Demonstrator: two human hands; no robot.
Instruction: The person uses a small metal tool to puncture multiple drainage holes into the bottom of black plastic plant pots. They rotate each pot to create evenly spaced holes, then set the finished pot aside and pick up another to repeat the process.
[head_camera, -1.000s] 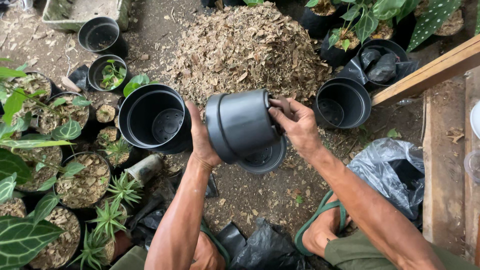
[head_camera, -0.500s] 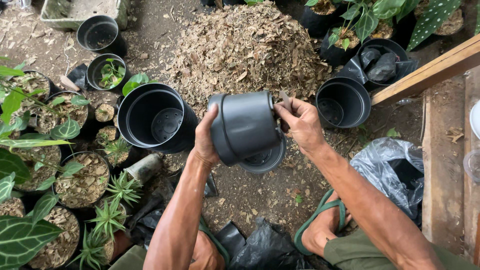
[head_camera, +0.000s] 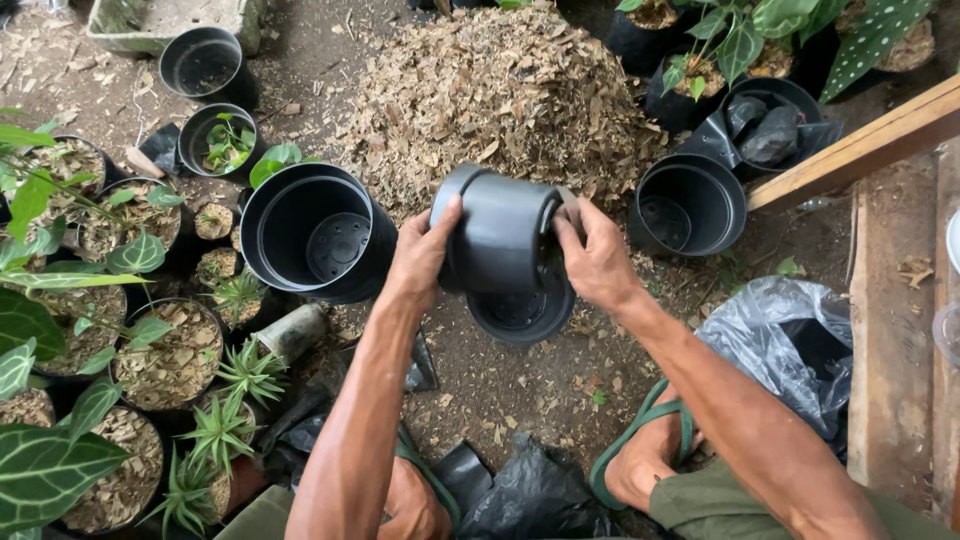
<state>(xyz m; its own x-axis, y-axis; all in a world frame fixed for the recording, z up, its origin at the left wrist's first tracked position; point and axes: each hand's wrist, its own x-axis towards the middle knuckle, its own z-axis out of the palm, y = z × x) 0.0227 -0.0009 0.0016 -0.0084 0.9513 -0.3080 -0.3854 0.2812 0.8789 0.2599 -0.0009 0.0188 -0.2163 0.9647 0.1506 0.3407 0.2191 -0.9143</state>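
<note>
Gripping a black plastic pot (head_camera: 500, 235) on its side with the left hand (head_camera: 420, 262) and the right hand (head_camera: 597, 258), the person holds it above another pot (head_camera: 520, 312) (both empty); the mulch heap (head_camera: 500, 90) lies untouched, so filling remains.

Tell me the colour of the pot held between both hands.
Dark grey to black plastic pot, held sideways between the left hand and right hand; head view.

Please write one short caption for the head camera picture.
Both hands, left hand and right hand, hold a black plastic pot sideways before a pile of wood chips.
</note>
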